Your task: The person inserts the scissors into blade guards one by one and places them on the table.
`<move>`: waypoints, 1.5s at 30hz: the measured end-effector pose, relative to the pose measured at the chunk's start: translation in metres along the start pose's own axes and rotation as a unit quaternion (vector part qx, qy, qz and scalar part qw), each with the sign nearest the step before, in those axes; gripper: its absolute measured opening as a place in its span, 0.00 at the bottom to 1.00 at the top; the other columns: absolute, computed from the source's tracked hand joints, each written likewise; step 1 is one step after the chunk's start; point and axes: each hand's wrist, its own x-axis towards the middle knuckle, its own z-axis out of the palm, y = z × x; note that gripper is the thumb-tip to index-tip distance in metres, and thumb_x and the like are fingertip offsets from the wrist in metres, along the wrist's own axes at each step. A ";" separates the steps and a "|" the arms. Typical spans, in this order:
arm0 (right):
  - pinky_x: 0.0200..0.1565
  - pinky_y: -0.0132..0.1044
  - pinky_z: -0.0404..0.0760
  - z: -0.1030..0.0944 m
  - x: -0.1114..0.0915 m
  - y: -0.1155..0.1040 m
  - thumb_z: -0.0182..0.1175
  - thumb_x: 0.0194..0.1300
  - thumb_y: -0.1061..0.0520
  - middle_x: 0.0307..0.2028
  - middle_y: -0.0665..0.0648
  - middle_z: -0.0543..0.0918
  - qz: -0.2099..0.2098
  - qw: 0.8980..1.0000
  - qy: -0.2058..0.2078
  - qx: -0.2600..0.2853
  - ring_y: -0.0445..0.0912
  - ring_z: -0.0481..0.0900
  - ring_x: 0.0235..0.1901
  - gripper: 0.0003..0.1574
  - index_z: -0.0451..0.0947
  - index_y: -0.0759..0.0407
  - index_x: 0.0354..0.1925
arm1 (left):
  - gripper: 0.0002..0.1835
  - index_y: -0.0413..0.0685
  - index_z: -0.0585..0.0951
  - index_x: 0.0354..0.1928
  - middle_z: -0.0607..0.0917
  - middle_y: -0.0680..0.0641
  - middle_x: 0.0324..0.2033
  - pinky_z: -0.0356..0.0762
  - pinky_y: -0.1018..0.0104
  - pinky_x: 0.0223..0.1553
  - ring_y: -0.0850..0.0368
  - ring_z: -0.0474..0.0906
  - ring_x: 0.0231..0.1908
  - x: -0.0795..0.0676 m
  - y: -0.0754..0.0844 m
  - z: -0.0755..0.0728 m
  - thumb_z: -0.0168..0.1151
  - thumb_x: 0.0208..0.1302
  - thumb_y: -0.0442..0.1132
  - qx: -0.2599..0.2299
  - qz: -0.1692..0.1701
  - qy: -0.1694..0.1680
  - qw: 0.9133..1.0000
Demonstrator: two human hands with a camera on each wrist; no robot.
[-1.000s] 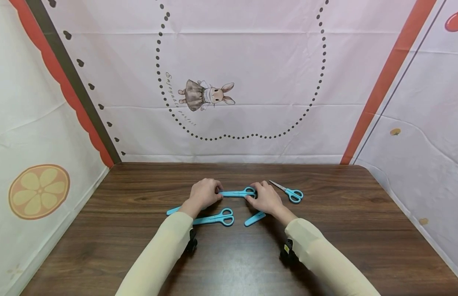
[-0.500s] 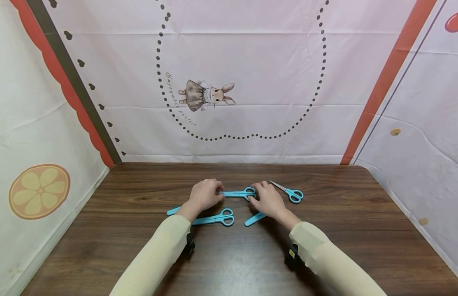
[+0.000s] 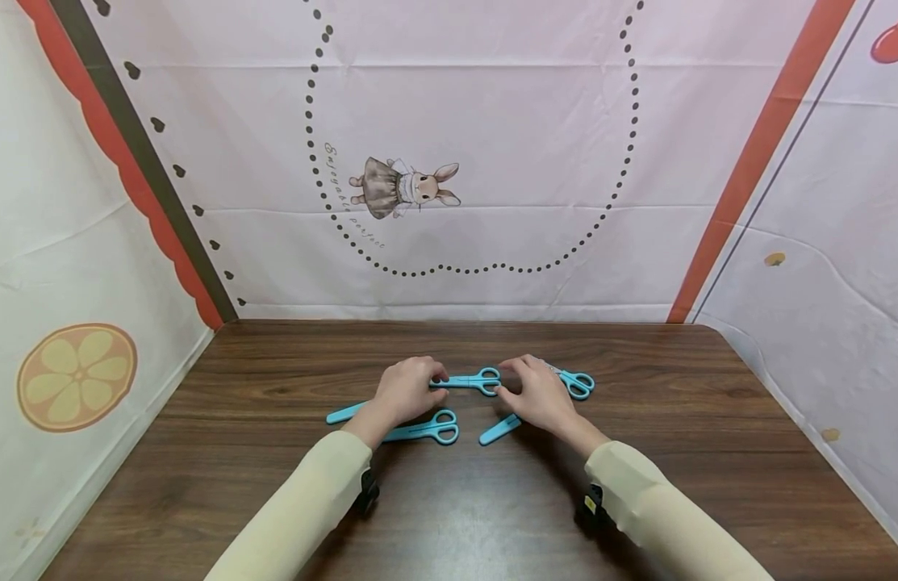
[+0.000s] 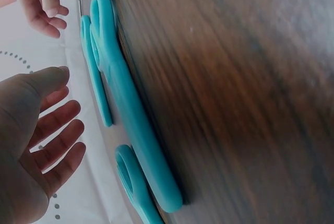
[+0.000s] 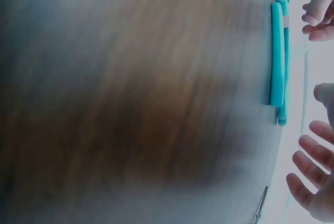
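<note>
A pair of light-blue scissors point(image 3: 466, 381), blades covered by a blue sheath, lies on the table between both hands. My left hand point(image 3: 408, 390) is at its sheath end, thumb and fingers apart; the left wrist view shows that hand point(image 4: 49, 140) with loosely spread fingers and nothing in them. Just right of the handles is my right hand point(image 3: 537, 395), its fingers point(image 5: 313, 156) spread and empty in the right wrist view. It partly covers the blades of unsheathed scissors point(image 3: 579, 385). A loose blue sheath point(image 3: 498, 430) lies below that hand, its far end hidden.
Another sheathed pair of scissors point(image 3: 437, 426) lies nearer, partly under the left wrist. Farther left, a blue sheath end point(image 3: 344, 413) shows beside the left forearm. Printed cloth point(image 3: 536, 161) hangs behind the brown wooden table point(image 3: 659, 452).
My right hand has let go of the middle scissors' handles and moved right, over the bare blades. The left hand's fingers have loosened from the sheath end. The scissors have barely moved.
</note>
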 end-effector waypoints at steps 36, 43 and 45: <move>0.43 0.58 0.72 -0.036 -0.014 0.065 0.61 0.56 0.41 0.51 0.68 0.74 0.096 0.995 -0.001 -0.041 0.64 0.72 0.48 0.37 0.70 0.59 0.58 | 0.17 0.54 0.82 0.46 0.81 0.55 0.39 0.76 0.66 0.32 0.60 0.78 0.39 -0.009 0.052 0.008 0.64 0.56 0.51 -0.009 0.070 -0.023 0.997; 0.42 0.58 0.72 -0.039 -0.020 0.071 0.60 0.56 0.40 0.53 0.70 0.72 0.133 0.990 -0.020 -0.051 0.66 0.70 0.50 0.39 0.69 0.60 0.59 | 0.16 0.54 0.82 0.44 0.82 0.56 0.39 0.76 0.67 0.33 0.62 0.78 0.39 -0.010 0.061 0.016 0.64 0.55 0.51 0.001 0.085 -0.015 0.996; 0.41 0.58 0.73 -0.040 -0.021 0.072 0.60 0.56 0.39 0.52 0.70 0.71 0.143 0.988 -0.025 -0.057 0.66 0.70 0.49 0.39 0.68 0.60 0.59 | 0.17 0.54 0.82 0.45 0.82 0.56 0.39 0.76 0.68 0.33 0.62 0.77 0.39 -0.010 0.064 0.017 0.64 0.55 0.52 0.005 0.085 -0.023 0.996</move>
